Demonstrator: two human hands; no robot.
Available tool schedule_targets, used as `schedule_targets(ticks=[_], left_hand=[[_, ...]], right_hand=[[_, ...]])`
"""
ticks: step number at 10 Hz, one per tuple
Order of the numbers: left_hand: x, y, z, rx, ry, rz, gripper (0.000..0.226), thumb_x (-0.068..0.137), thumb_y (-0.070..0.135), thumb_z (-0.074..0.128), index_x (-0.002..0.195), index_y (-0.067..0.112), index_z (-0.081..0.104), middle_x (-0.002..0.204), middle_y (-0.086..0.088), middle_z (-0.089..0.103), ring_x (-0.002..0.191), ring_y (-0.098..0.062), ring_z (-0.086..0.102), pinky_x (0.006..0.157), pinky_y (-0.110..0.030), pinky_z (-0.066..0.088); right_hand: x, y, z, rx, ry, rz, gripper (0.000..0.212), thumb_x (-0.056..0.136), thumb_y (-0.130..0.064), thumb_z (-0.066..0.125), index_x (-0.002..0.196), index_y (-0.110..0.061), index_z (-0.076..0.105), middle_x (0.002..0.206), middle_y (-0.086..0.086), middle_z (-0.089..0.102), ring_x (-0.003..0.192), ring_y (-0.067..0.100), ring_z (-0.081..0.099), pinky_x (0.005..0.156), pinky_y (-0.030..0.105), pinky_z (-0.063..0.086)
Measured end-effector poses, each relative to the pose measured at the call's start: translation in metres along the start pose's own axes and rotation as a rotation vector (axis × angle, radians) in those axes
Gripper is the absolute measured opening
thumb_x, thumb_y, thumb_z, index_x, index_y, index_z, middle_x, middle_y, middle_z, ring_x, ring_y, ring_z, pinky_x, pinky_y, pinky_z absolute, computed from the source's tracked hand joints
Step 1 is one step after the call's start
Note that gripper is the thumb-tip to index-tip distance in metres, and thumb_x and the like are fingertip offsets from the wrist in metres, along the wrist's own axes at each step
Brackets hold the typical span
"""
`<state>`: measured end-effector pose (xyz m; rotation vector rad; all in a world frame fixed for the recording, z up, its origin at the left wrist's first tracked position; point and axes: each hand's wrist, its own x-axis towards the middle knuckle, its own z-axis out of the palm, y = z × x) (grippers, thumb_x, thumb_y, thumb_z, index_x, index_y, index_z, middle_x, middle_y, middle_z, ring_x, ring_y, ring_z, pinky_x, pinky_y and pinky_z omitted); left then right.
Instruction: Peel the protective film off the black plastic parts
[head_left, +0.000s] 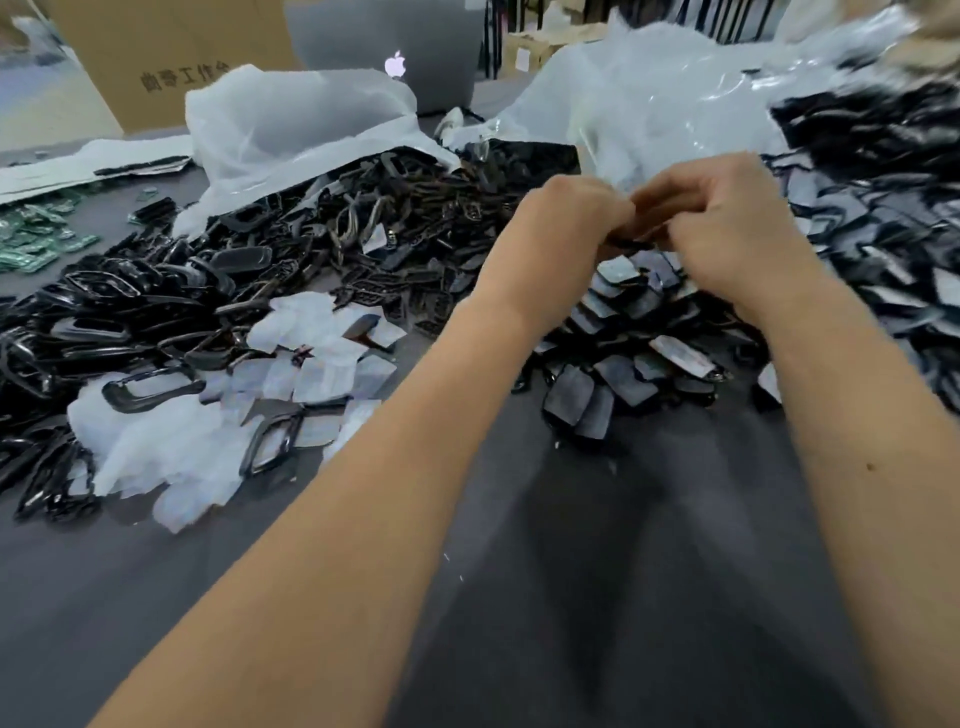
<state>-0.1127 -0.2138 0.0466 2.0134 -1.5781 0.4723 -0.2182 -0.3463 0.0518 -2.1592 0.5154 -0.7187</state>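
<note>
Seen from above and behind: two bare forearms reaching forward over a grey table (571, 571), meeting above its middle. Left hand (566, 218) curled into a loose fist, knuckles up, fingers tucked under. Right hand (727, 223) curled the same way, just beside the left, fingertips touching it. Pinched between both hands, a small black part (631, 240), mostly hidden by the fingers; film on it not discernible. Directly beneath the hands, a heap of flat black pieces (623, 332) with dull grey faces. Toward the left edge, a pile of black oval frames (130, 291), and nearer, a scatter of pale peeled film (182, 447). Toward the far edge, crumpled clear plastic bags (291, 119), a cardboard box (171, 52) and a grey laptop (395, 57). At the far left edge, green circuit boards (36, 234).
</note>
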Motion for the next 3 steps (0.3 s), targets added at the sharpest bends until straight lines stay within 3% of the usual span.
schedule_targets(ticks=[2,3], left_hand=[[-0.008,-0.006,0.011,0.006,-0.115,0.027,0.037,0.088,-0.010,0.057,0.111,0.011,0.077,0.105,-0.007,0.071,0.097,-0.026,0.067,0.083,-0.038,0.052],[-0.027,-0.017,0.008,-0.042,-0.033,-0.090,0.034,0.094,-0.005,0.057,0.113,0.014,0.078,0.108,-0.005,0.072,0.098,-0.026,0.068,0.085,-0.038,0.053]], right_hand=[[-0.015,-0.008,-0.001,0.023,0.140,0.040,0.054,0.072,0.009,0.037,0.097,-0.018,0.077,0.080,-0.004,0.079,0.078,0.008,0.076,0.085,0.036,0.063],[-0.023,-0.023,0.007,0.158,0.231,-0.011,0.049,0.073,0.007,0.038,0.092,-0.020,0.076,0.078,-0.003,0.078,0.072,0.014,0.076,0.071,0.029,0.063]])
